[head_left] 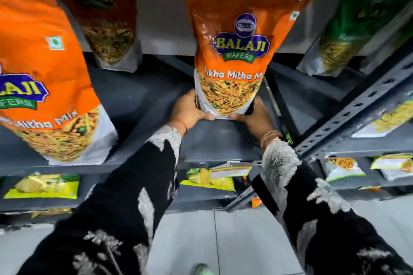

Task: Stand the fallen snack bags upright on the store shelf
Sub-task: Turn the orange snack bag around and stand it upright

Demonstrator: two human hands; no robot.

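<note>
On the dark grey metal shelf [214, 140], both hands clasp the base of a glossy orange plastic snack bag [237, 51]: left hand [190, 111] and right hand [257, 116] on either side. Its long axis runs upright, away from the wrists, both equally near.

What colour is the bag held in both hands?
Orange bag, with a silver bottom; the head view shows it.

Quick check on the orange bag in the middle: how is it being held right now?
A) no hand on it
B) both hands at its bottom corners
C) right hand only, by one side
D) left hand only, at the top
B: the left hand and right hand grip the bottom corners of the orange bag, which stands upright on the shelf.
</note>
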